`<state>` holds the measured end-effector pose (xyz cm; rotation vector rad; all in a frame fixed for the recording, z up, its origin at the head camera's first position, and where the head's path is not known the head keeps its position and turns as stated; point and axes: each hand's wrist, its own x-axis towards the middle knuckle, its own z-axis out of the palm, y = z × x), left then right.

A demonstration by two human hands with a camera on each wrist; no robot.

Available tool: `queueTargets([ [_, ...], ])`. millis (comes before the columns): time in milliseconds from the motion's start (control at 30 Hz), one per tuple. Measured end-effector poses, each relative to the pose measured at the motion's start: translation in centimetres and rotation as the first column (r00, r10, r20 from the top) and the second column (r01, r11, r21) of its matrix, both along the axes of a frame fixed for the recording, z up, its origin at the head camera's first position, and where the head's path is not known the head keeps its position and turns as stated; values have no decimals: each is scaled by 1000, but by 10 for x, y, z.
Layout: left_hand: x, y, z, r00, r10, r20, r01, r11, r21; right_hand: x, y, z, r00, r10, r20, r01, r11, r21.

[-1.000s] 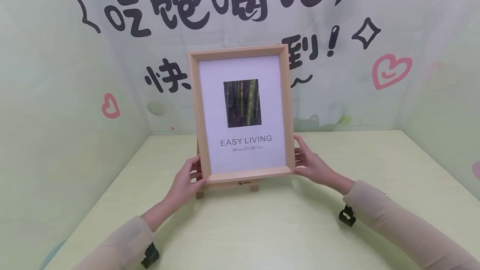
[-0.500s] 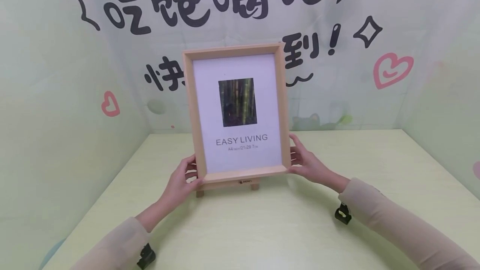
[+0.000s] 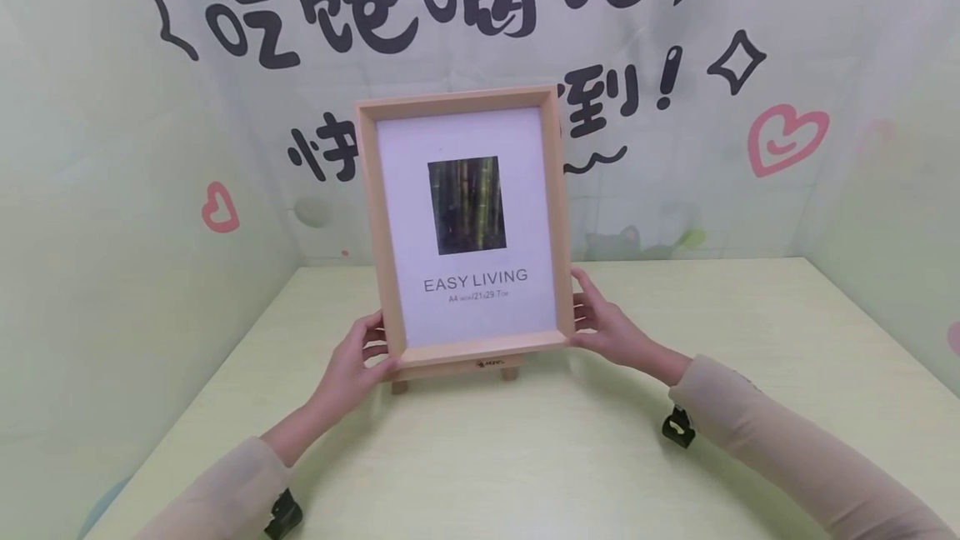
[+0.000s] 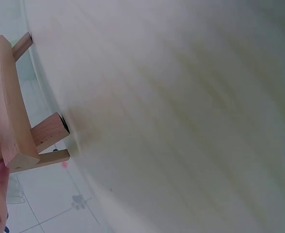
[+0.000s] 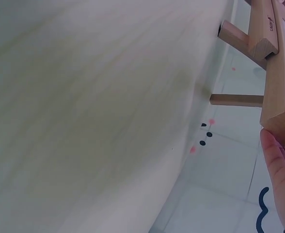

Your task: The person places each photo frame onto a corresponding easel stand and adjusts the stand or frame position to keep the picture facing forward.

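Note:
A light wooden picture frame [image 3: 465, 269] stands on a small wooden easel [image 3: 457, 369], slightly tilted in the head view. Behind its glass is a white sheet with a bamboo photo and the words "EASY LIVING". My left hand [image 3: 348, 365] grips the lower left corner, thumb at the front edge. On the other side my right hand [image 3: 611, 332] holds the lower right edge, its fingers reaching behind. The right wrist view shows the frame's corner [image 5: 277, 97] extending past the end of the easel ledge [image 5: 261, 29]. Most of the easel is hidden behind the frame.
The easel's feet stand on a pale wood-grain table [image 3: 525, 457]. A printed cloth backdrop [image 3: 675, 207] with dark lettering and hearts rises behind and at both sides. Dark wrist mounts [image 3: 678, 427] hang below the sleeves.
The picture frame has shifted left across the easel, with both hands moving left along with it. The easel's feet have stayed in about the same place.

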<state>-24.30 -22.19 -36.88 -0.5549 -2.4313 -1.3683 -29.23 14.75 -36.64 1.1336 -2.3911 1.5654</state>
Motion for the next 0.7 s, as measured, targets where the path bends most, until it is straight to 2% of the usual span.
queueTargets([
  [533,1,-2,2,1000,22,4,-22,999,-23,-8,-5,-4,999,24,-30,-25,1000,-12],
  [700,0,-3,1,1000,26,-1,-26,999,-22,-10,-7,-4,1000,20,-12,-20,1000,-8],
])
